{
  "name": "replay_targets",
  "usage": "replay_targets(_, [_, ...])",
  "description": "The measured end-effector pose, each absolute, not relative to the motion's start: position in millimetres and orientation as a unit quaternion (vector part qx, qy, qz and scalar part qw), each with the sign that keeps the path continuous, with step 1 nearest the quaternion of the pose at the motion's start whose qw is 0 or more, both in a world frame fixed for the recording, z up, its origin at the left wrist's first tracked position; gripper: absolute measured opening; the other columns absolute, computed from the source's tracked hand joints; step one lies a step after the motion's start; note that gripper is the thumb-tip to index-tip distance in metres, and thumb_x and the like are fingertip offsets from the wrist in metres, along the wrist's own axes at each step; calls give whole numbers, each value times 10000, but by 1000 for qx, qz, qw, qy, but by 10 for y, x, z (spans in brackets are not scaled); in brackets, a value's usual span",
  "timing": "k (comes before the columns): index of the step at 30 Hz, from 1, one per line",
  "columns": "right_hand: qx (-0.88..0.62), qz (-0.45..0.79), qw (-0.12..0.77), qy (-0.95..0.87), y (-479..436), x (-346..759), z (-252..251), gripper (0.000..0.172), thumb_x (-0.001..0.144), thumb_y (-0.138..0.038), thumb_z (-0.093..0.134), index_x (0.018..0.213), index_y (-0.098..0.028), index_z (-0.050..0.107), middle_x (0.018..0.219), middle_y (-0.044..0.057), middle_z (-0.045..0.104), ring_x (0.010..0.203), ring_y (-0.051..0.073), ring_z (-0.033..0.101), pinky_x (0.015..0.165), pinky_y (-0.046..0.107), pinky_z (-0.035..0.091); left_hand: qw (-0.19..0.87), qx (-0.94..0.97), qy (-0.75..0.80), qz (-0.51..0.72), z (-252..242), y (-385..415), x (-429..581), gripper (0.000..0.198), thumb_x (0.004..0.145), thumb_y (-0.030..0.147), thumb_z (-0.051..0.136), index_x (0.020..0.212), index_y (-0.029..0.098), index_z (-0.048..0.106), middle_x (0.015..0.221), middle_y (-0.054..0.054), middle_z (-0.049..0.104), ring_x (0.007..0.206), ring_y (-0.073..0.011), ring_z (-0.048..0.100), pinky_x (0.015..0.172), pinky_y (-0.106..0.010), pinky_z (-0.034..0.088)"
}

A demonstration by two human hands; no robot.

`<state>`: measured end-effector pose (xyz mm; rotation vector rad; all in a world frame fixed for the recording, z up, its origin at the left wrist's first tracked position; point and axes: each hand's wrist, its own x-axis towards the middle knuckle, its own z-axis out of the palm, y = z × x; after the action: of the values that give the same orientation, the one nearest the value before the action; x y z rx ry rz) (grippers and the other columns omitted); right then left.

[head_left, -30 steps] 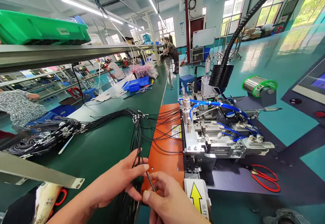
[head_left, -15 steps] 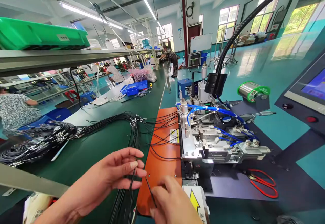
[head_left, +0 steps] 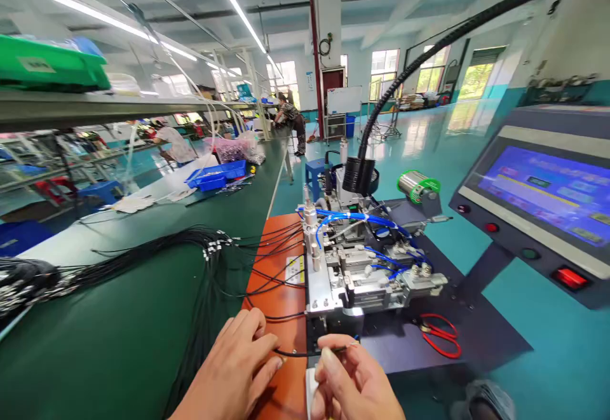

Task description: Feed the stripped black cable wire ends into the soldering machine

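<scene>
A short stretch of black cable (head_left: 298, 354) runs between my two hands, low over the orange board. My right hand (head_left: 350, 379) pinches it near its end, where thin wire tips stick out past the fingers. My left hand (head_left: 243, 359) is closed around the cable farther back, with its thumb against the forefinger. Just beyond my hands stands a metal machine (head_left: 352, 267) with blue air tubes. Several black cables lead across the orange board (head_left: 271, 264) into its near side. Left of my hands, a bundle of black cables (head_left: 195, 318) hangs along the green table.
Red-handled scissors (head_left: 441, 337) lie on the machine's dark base. A control panel with a lit screen (head_left: 548, 185) stands at the right. A solder wire spool (head_left: 417, 186) sits behind the machine. Blue trays (head_left: 216, 175) rest on the green table (head_left: 128, 331). A shelf (head_left: 71, 114) overhangs the left.
My view has swung right, bringing the control panel into sight. My right hand has turned and lifted the cable end toward the machine. My left hand has closed on the cable.
</scene>
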<state>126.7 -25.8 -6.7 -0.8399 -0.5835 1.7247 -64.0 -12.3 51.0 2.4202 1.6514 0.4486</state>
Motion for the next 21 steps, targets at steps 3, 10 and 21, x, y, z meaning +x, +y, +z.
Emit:
replay_targets(3, [-348, 721, 508, -317, -217, 1403, -27, 545, 752, -628, 769, 964, -146, 631, 679, -6, 630, 401, 88, 575, 406, 199, 458, 169, 855, 451, 191, 411, -92, -431, 270, 891, 211, 580, 1155, 265, 602, 1161, -58, 628, 1048, -224, 621, 898, -301, 528])
replay_targets(10, [-448, 657, 474, -379, -218, 1658, -6, 514, 802, -637, 707, 931, -140, 731, 563, -10, 604, 399, 77, 466, 399, 190, 389, 357, 820, 397, 208, 413, 0, -14, 234, 991, 225, 450, 1217, 259, 503, 1038, -8, 686, 907, -147, 660, 794, -202, 518])
replay_targets(21, [-554, 544, 497, -389, -324, 1927, -180, 451, 794, -515, 766, 1087, -180, 697, 788, 14, 604, 621, 122, 510, 530, 210, 436, 358, 783, 442, 252, 324, 109, 72, 233, 990, 291, 478, 889, 184, 659, 828, -34, 644, 758, -159, 587, 674, -236, 444])
